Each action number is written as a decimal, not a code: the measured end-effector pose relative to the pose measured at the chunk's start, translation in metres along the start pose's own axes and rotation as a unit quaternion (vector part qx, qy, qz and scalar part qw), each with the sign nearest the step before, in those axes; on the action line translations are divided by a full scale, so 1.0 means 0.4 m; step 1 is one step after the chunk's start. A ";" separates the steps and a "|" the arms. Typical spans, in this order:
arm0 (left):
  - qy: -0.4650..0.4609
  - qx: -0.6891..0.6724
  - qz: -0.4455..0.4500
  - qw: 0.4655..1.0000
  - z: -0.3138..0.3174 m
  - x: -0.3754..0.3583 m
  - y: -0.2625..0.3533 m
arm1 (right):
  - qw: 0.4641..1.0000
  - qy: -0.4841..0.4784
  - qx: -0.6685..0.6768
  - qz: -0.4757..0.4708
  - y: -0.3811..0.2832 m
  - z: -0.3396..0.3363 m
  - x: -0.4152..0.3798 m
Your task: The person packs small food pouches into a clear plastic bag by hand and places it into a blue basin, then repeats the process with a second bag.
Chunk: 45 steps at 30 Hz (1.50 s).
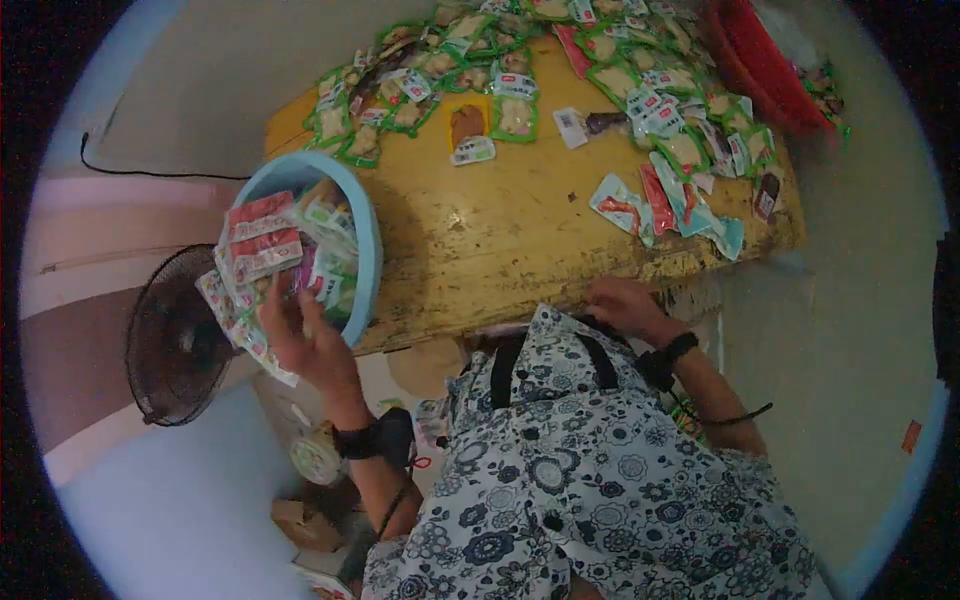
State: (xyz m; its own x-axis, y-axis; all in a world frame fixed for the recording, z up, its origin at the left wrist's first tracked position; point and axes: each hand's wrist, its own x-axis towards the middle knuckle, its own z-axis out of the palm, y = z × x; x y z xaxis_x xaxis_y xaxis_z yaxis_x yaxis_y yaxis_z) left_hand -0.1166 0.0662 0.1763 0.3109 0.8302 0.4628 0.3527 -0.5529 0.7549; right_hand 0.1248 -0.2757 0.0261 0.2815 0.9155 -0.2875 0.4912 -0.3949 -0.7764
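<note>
In the left half of the frame, the left hand (300, 338) reaches to the near side of a light blue basin (368, 240), palm partly turned up. Its fingers (308, 308) point up at the packets inside, with a gap showing between 2 of them; the tips meet the packets in the view, but I cannot tell whether they pinch any. The basin sits at the left end of the yellow tabletop (470, 245), filled above its rim: 2 red-and-white packets (265, 237) lie on top, and pale, green-printed packets (240, 325) hang over its lower left side.

The right hand (622, 305) is at the near edge of the tabletop, right of centre, its fingers loosely bent; I cannot tell whether they hold anything.

Green-edged packets (515, 115) spread across the top of the frame and heap up at upper right, beside a red basket (765, 70). A yellow-edged packet (468, 127) lies at upper centre. Right of centre, a white-and-blue packet (622, 208), a red packet (657, 200) and a teal-edged packet (705, 222) lie close together. A black fan (178, 335) stands at left.
</note>
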 end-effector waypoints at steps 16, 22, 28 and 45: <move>-0.204 -0.043 0.082 0.975 0.126 -0.048 0.046 | 0.979 0.036 -0.094 -0.178 -0.039 0.053 0.071; -0.246 -0.012 0.083 0.966 0.122 -0.065 0.021 | 0.987 0.031 0.024 -0.157 -0.096 0.004 0.039; -0.240 -0.045 0.063 0.968 0.128 -0.066 0.007 | 0.986 0.103 0.047 -0.121 -0.164 -0.068 0.020; -0.496 -0.171 0.132 0.841 0.174 -0.074 0.197 | 0.968 0.182 0.086 -0.153 -0.448 -0.218 0.094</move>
State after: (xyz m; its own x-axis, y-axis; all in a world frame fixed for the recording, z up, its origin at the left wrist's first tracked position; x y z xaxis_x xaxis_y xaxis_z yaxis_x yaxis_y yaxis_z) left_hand -0.0365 -0.0069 0.1897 0.9816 0.1202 0.1481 -0.0660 -0.5147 0.8548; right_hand 0.1193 -0.1771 0.2035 0.4315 0.8875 0.1617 0.4614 -0.0631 -0.8849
